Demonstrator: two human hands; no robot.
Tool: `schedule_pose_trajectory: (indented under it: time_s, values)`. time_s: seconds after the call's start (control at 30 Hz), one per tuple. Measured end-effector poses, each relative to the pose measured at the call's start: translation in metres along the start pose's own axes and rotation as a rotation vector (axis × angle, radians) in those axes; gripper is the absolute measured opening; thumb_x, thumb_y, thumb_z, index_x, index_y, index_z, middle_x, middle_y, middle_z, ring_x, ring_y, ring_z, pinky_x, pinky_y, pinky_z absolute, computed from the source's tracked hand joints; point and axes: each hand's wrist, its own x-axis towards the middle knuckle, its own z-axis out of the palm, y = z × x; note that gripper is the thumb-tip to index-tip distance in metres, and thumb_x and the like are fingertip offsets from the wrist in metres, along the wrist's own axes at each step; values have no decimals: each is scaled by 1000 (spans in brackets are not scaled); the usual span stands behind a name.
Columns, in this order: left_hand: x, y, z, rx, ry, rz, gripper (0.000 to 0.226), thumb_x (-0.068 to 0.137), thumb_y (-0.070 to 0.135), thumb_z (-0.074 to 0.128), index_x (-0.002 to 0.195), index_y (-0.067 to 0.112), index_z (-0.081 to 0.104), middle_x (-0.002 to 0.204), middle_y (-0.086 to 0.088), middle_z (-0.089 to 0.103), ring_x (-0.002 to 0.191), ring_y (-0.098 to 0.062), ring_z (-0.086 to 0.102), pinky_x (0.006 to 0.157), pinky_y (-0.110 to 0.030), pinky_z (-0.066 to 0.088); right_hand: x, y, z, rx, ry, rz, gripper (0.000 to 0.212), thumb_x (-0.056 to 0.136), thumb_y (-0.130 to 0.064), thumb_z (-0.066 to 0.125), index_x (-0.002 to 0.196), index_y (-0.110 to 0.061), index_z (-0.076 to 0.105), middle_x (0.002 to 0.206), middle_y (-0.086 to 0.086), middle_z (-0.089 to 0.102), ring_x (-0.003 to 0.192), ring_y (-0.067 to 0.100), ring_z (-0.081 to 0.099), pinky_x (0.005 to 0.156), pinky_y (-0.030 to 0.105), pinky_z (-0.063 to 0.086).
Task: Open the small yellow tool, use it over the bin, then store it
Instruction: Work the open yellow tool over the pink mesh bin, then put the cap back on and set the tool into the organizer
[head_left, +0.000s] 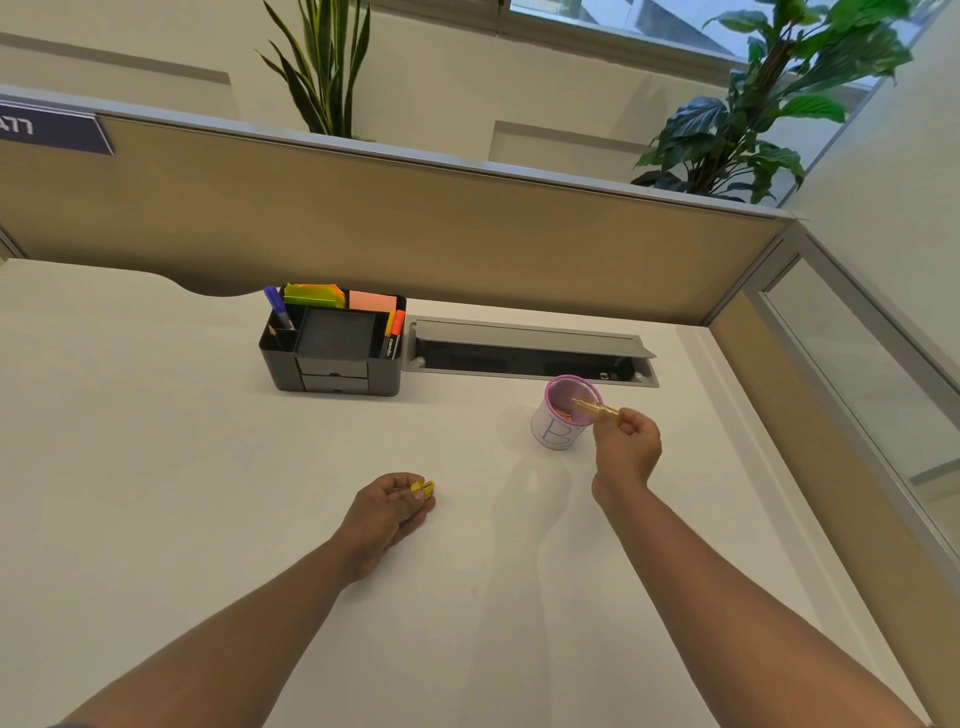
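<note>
Both forearms reach forward over the desk (156, 415), bare and nearly straight.

Left hand (387, 506): rests low on the desk, palm down, fingers curled around a small yellow piece (423, 487) pinched at the fingertips. This appears to be one part of the tool, likely the sharpener body or its cap; too small to say which.

Right hand (627, 441): raised beside the bin (563, 415), wrist cocked back, fingers closed on a translucent amber piece (596, 408). That piece is tilted with its far end over the bin's open mouth. Whether it touches the rim cannot be told.

Bin: a small cup with a pink rim and a letter drawn on its side, standing just left of the right hand. Brownish bits, possibly shavings, lie inside.

Progress, as a judgement: the tool is opened, since it is in two parts, one per hand. The step over the bin is under way, apparently emptying. Rejoining the parts and storing the tool remain.

Farther back: a black organiser (332, 348) holding pens and sticky notes, well apart from both hands, the probable storage place. Right of it, an open cable hatch (530, 351) sits against the partition (415, 223).
</note>
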Motion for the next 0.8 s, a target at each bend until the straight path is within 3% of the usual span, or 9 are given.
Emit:
schedule_pose_trajectory:
  time_s: [0.1,0.23,0.37,0.57,0.8]
  values:
    - [-5,0,-1,-16,21,1,24,90,5,72,114,5,68,112,-14,76,93,-18,74,88,-32,58,-13,6,-6,107,-76,74,31,87,-6,76,112,-18,62,104,7,70,95,26,71,81,34,62]
    - [-16,7,-5,-55,19,30,24,89,5,73,113,8,72,111,-14,76,92,-20,75,87,-32,58,-39,19,-11,279,-329,186,24,89,-1,73,107,-13,63,102,14,71,88,25,70,74,30,59]
    - [-31,25,-4,-73,24,137,23,93,5,67,116,9,71,108,-10,78,96,-21,76,80,-23,62,-72,33,-8,279,-524,296,25,91,5,68,113,-6,60,103,17,69,84,24,71,74,29,60]
    - [-47,41,4,36,42,248,30,98,1,58,127,7,65,112,-9,74,106,-22,70,87,-19,59,-105,39,-2,218,-735,353,22,94,9,61,112,-4,63,103,16,73,90,28,74,74,28,62]
    - [-69,40,-4,99,92,297,26,93,-1,65,111,17,74,118,-14,72,106,-27,68,101,-39,55,-135,41,-2,158,-862,331,25,93,9,63,115,-1,62,107,19,73,94,29,76,78,30,63]
